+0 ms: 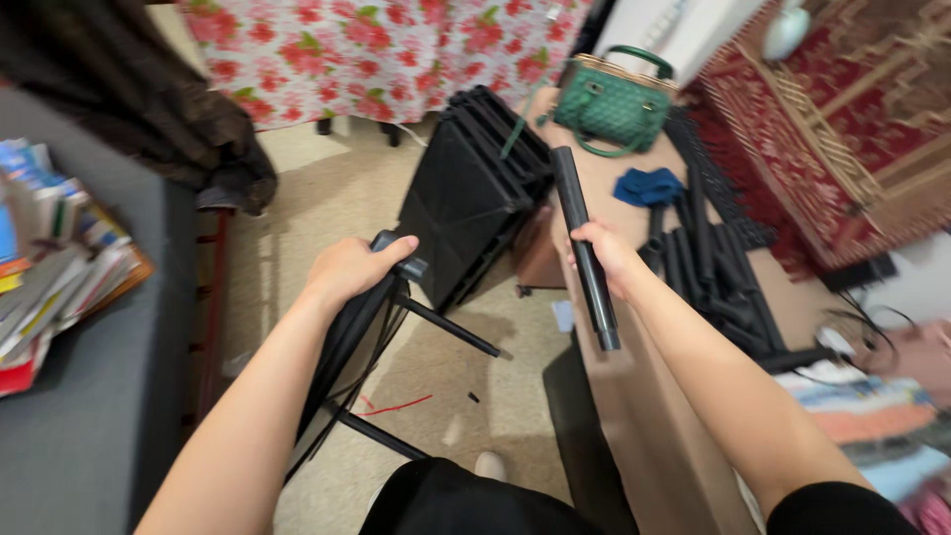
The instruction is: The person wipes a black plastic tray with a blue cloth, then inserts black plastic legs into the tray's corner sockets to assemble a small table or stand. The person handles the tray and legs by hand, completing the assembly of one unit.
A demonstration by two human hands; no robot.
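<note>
Rack frame (347, 367) partly built, on the floor left of the brown counter (634, 396). Left hand (349, 269) fingers wrapped on its top corner. Right hand (606, 256) fingers closed around a black tube (584, 248). More tubes (708, 282) waiting on that counter, panels (466, 198) leaning behind.

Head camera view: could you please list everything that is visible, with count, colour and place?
Plastic rod: one, black, in right hand.
Partly built plastic rack frame: one, black, under left hand.
Stacked plastic panels: several, black, on floor ahead.
Loose plastic tubes: many, black, on brown table.
Quilted handbag: one, green, table's far end.
Folded cloth: one, blue, beside handbag.
Piled magazines: many, mixed colours, left.
Floral fabric: one, red-white, top.
Hands: left, right.
</note>
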